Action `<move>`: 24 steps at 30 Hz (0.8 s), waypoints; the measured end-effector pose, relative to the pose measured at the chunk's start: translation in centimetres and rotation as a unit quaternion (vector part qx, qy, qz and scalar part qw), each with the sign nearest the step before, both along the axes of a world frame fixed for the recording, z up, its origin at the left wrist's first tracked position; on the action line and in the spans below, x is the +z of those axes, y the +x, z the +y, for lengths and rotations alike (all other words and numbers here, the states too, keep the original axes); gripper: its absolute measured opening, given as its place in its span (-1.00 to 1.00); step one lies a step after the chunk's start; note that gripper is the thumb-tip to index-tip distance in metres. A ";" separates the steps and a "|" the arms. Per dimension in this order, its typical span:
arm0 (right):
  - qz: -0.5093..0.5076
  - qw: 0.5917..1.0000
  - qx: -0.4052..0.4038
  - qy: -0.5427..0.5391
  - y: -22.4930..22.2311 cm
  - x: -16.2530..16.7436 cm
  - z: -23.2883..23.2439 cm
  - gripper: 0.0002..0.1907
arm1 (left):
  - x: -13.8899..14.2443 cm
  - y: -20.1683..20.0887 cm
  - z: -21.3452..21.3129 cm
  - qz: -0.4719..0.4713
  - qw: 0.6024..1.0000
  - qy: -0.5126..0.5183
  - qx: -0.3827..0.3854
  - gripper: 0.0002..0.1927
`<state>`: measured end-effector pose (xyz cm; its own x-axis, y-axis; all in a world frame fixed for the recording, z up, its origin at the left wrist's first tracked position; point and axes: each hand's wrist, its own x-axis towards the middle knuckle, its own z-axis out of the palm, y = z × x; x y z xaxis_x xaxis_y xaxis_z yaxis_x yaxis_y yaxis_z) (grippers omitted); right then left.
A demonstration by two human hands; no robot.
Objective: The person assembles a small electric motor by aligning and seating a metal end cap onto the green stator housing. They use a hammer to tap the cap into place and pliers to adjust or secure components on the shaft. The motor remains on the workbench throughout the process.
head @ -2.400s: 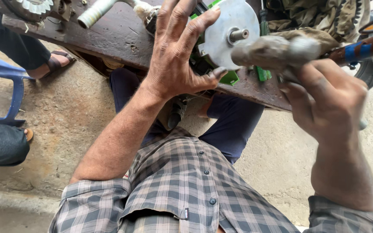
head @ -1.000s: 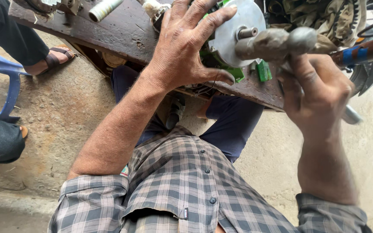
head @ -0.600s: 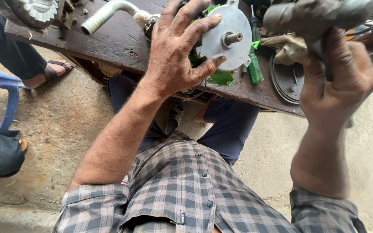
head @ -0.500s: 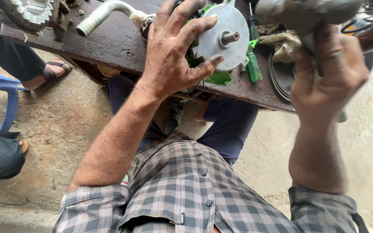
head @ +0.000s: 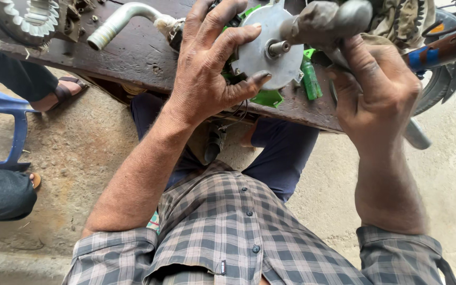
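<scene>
My left hand [head: 212,68] grips a round grey metal motor part [head: 270,47] with a short shaft at its centre and green plastic pieces behind it, holding it on a dark wooden bench [head: 133,53]. My right hand [head: 378,89] is closed around the handle of a hammer; its grey metal head [head: 328,21] sits right beside the shaft. The handle's lower end sticks out below my right hand.
A finned metal casting [head: 25,18] and a bent grey pipe [head: 117,24] lie on the bench at left. A green-handled tool [head: 311,79] lies beside the motor part. Another person's sandalled foot [head: 59,92] and a blue plastic chair [head: 11,121] are at left. A wheel [head: 444,79] stands at right.
My right hand raised the hammer up and away from the shaft, then brought its head back down beside the shaft. My left hand kept its hold on the motor part.
</scene>
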<state>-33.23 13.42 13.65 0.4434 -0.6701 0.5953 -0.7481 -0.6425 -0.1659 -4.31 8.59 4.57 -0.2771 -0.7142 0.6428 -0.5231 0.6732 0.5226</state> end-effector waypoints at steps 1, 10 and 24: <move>-0.012 1.000 0.005 -0.004 0.0 0.3 -0.2 -0.60 | 0.0 0.0 -0.1 0.001 1.000 -0.004 -0.002 -0.36; 0.005 0.999 -0.027 0.018 -0.5 0.0 1.0 -0.58 | -0.4 -0.2 -0.1 -0.021 1.000 0.003 0.010 -0.40; -0.026 0.999 -0.001 -0.039 -3.2 -1.1 1.1 -0.64 | -0.2 -1.0 0.7 -0.029 1.000 0.010 -0.005 -0.40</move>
